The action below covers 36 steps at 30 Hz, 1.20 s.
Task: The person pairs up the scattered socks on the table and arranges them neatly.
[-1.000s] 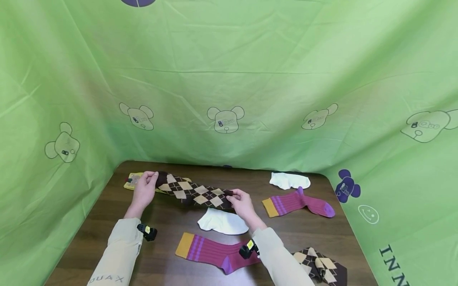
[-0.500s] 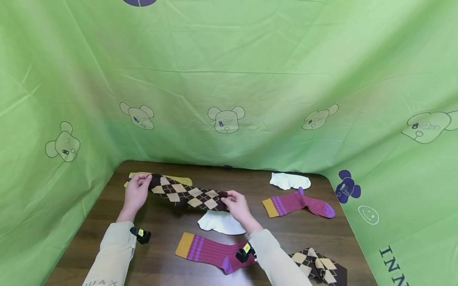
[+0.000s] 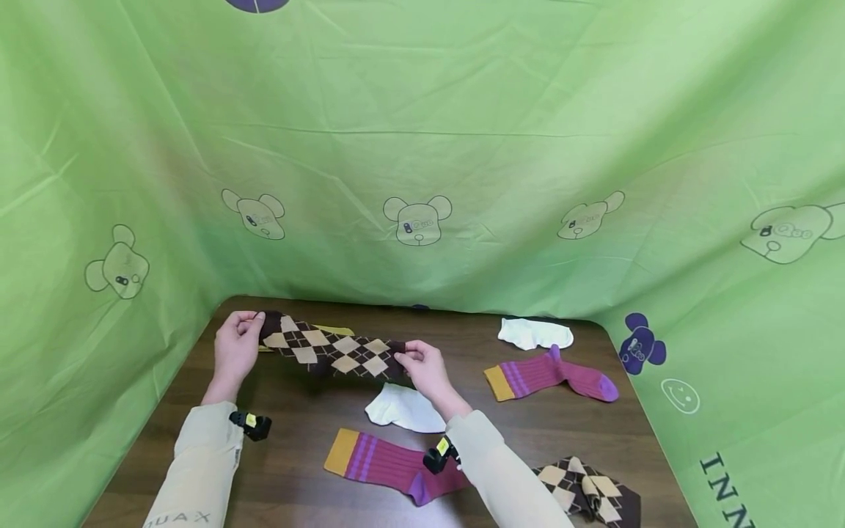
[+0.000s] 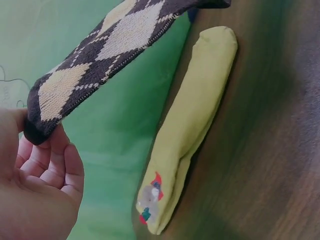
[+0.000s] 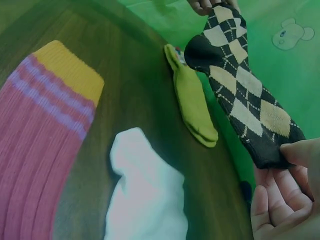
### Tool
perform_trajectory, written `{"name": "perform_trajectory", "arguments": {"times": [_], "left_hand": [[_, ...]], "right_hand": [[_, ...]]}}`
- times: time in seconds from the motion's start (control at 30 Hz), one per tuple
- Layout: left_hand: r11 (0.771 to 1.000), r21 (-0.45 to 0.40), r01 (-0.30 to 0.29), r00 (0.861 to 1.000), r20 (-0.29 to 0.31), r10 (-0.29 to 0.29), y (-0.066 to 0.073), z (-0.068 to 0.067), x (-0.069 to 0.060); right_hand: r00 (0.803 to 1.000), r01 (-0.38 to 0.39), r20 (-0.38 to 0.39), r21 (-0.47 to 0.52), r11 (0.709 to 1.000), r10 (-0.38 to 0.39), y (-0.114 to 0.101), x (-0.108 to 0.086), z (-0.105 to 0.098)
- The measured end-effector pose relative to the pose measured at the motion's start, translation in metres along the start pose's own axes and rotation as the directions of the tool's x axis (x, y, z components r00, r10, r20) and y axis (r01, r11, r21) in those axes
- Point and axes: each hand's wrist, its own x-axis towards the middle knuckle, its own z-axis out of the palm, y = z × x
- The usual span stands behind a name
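Observation:
A dark brown argyle sock with beige diamonds is stretched between both hands above the table. My left hand pinches its dark toe end, and the left wrist view shows thumb and fingers at that tip. At the other end, my right hand pinches the dark cuff, seen closely in the right wrist view. The sock's dark heel bulges from its lower edge. Behind and below it lies a yellow sock pair with a coloured patch, mostly covered by the argyle sock in the head view.
On the wooden table, a white sock and a magenta sock lie nearer me. Another white sock and magenta sock lie at right. A crumpled argyle sock sits front right. Green cloth hangs around the table.
Both hands have moved left with the argyle sock held between them, and lately slightly up. It now covers more of the yellow pair. The other socks have stayed put.

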Motion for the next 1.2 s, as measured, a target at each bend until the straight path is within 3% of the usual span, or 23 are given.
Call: {"name": "perform_trajectory", "arguments": {"times": [0.37, 0.83, 1.03, 1.2], "left_hand": [[0.999, 0.004, 0.033, 0.998, -0.045, -0.033, 0.010, -0.014, 0.004], [0.994, -0.042, 0.097, 0.990, -0.100, -0.100, -0.001, -0.028, 0.004], [0.989, -0.048, 0.140, 0.987, -0.067, -0.143, -0.013, -0.035, 0.002], [0.987, 0.004, 0.159, 0.987, -0.008, -0.159, -0.020, -0.039, -0.001]], "right_hand": [[1.000, -0.010, 0.004, -0.002, 1.000, 0.010, -0.008, 0.006, 0.014], [0.999, 0.040, 0.012, -0.034, 0.999, -0.040, -0.003, 0.010, 0.038], [0.999, 0.022, 0.037, -0.050, 0.998, -0.020, -0.001, 0.008, 0.043], [0.998, 0.012, 0.054, -0.064, 0.998, -0.009, 0.001, 0.004, 0.045]]}}
